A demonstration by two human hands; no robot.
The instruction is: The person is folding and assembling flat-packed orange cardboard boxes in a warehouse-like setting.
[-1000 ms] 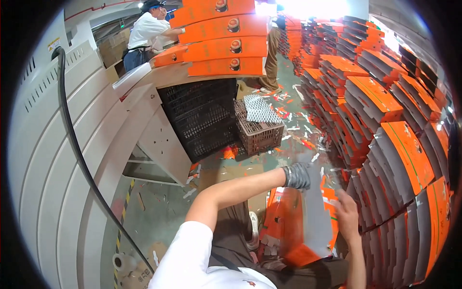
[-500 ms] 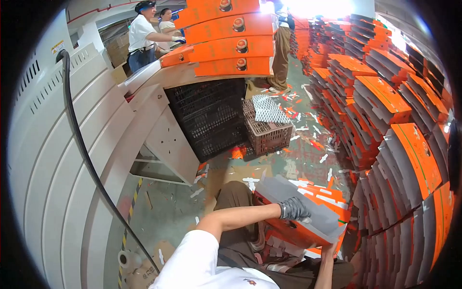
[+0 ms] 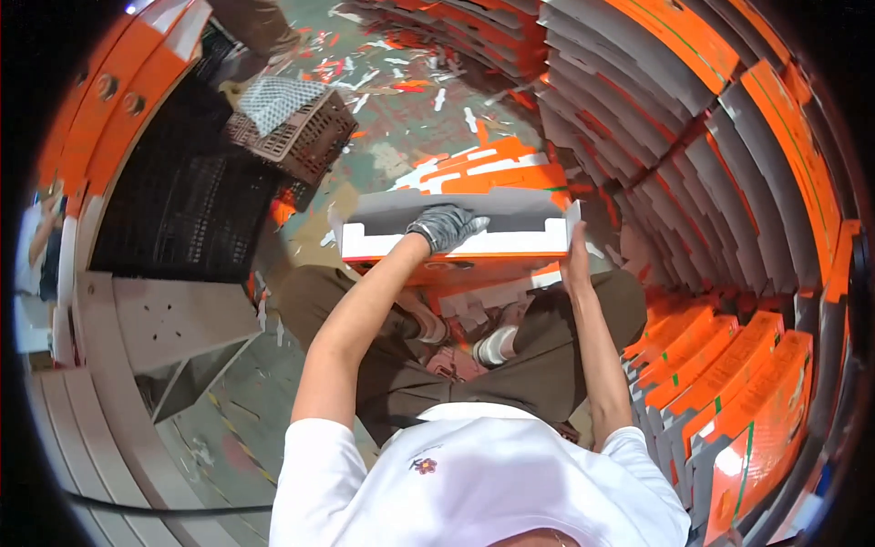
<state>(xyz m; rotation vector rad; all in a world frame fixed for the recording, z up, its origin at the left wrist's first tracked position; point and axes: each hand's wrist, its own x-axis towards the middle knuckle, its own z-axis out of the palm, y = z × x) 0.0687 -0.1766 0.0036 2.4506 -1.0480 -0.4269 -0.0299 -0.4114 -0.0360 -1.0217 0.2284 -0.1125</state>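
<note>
A partly folded cardboard carton (image 3: 510,242), orange outside and grey inside with white edges, stretches across in front of my knees. My left hand (image 3: 445,228), in a grey striped glove, reaches over its near edge into the fold. The gloved fingers are together against the carton; their undersides are hidden. At the carton's right end, my bare right hand (image 3: 576,263) grips the upright end flap, thumb up along it. Beyond the carton, more flat orange-and-white cardboard pieces (image 3: 492,169) lie in a loose pile on the floor.
Tall stacks of flattened orange cartons (image 3: 702,173) rise on the right, with another stack (image 3: 729,392) near my right elbow. A brown plastic crate (image 3: 319,137) stands at the far left beside a black crate (image 3: 196,210). Cardboard scraps litter the floor. A grey metal cabinet (image 3: 173,319) stands left.
The view has swung down and to the right. The carton has turned from slanting to nearly level, its grey inside now opened into a trough. Both hands stay on it.
</note>
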